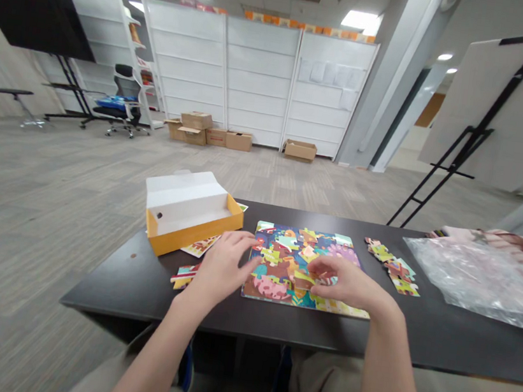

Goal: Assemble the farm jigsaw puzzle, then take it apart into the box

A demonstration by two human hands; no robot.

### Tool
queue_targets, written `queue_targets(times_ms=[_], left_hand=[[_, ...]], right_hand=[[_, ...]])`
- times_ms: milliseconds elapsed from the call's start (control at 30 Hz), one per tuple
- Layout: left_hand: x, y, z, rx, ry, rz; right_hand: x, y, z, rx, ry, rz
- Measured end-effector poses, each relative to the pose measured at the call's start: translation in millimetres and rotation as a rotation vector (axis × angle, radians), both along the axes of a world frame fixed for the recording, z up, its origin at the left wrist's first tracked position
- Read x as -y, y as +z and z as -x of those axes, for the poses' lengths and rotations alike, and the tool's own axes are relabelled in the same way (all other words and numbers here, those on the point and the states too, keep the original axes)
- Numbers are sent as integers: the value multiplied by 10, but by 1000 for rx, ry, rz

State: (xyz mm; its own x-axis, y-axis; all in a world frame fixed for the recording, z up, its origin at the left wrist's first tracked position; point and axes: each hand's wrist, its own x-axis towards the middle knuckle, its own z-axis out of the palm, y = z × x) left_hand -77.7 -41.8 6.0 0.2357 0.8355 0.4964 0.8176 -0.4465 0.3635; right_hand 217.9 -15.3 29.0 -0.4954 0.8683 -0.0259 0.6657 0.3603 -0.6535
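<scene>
Your right hand [346, 283] pinches a puzzle piece [304, 281] over the puzzle board [303, 266]; your left hand [223, 265] rests flat, ungripping, on the board's left edge, just beside it.

1. Your left hand [220, 268]: bare, no glove, ring or watch showing.
2. Your right hand [346, 283]: bare likewise, wrist unadorned.
3. Your forearms: uncovered behind both hands; no sleeve reaches into view.
4. Your trousers [329, 375]: khaki-beige, seen below the forearms.
5. Your shoes [282, 385]: blue, partly hidden under the table edge.
</scene>
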Motion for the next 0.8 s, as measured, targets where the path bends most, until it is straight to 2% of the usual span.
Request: queue_targets(times_ms=[67, 133, 300, 433, 567, 667, 800], left_hand=[[59, 5, -144, 52, -292, 101], [107, -12, -284, 44, -417, 194], [102, -116, -482, 32, -493, 287], [58, -165, -514, 18, -547, 274], [55, -169, -511, -10, -547, 268], [72, -162, -508, -28, -542, 257], [108, -148, -526, -40, -537, 229]], right_hand=[[39, 18, 21, 21, 26, 42], [63, 15, 51, 55, 32, 48], [85, -45, 127, 113, 4, 13], [90, -91, 191, 136, -8, 7], [96, -86, 220, 126, -12, 70], [73, -73, 153, 51, -20, 66], [13, -106, -43, 18, -129, 16]])
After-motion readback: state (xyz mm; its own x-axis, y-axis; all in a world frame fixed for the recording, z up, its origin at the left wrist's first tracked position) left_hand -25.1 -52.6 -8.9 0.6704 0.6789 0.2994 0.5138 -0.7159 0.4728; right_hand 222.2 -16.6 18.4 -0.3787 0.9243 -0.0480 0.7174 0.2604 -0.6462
